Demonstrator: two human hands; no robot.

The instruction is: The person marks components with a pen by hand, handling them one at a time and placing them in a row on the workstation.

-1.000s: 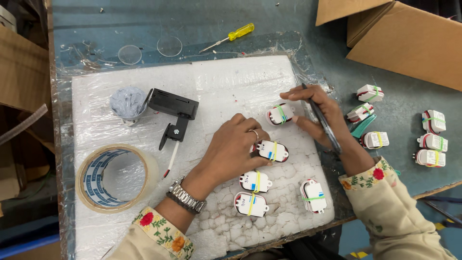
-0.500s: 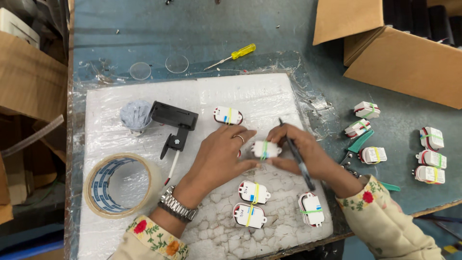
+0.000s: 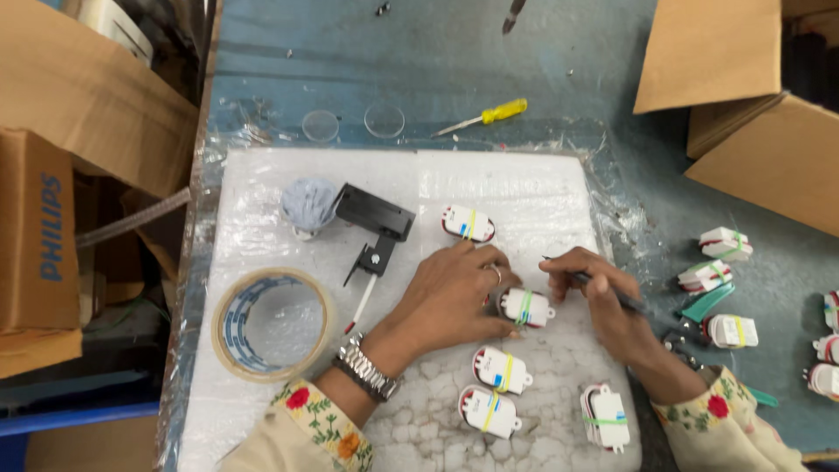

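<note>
Five small white plastic modules, each rounded at the corners and bound with a yellow-green band, lie on the white foam board (image 3: 262, 218) in front of you: one up near the middle (image 3: 468, 224), one between your hands (image 3: 526, 307), two below your left palm (image 3: 502, 369) (image 3: 489, 411), and one standing on edge at the lower right (image 3: 605, 417). Your left hand (image 3: 454, 301) lies flat over the board, fingers curled, its grip closed lightly against the left end of the middle module. Your right hand (image 3: 607, 306) has its grip pinched shut on a thin dark pen-like tool (image 3: 603, 288), whose tip sits just beside the module's right end. On your left wrist is a metal link watch (image 3: 360, 367).

Six more banded modules show on the blue bench (image 3: 524, 61) to your right, three near the board (image 3: 717, 280) and three cut by the frame edge. Two clear round discs (image 3: 350, 122) rest above the board, near one yellow-handled screwdriver (image 3: 485, 116). One wide roll of tape (image 3: 273, 323), one crumpled grey-blue wad (image 3: 308, 203) and one black angular clamp-like piece (image 3: 376, 218) sit on the board's left half. The foam is wrapped in wrinkled clear film. Brown cardboard boxes (image 3: 769, 131) flank both sides.
</note>
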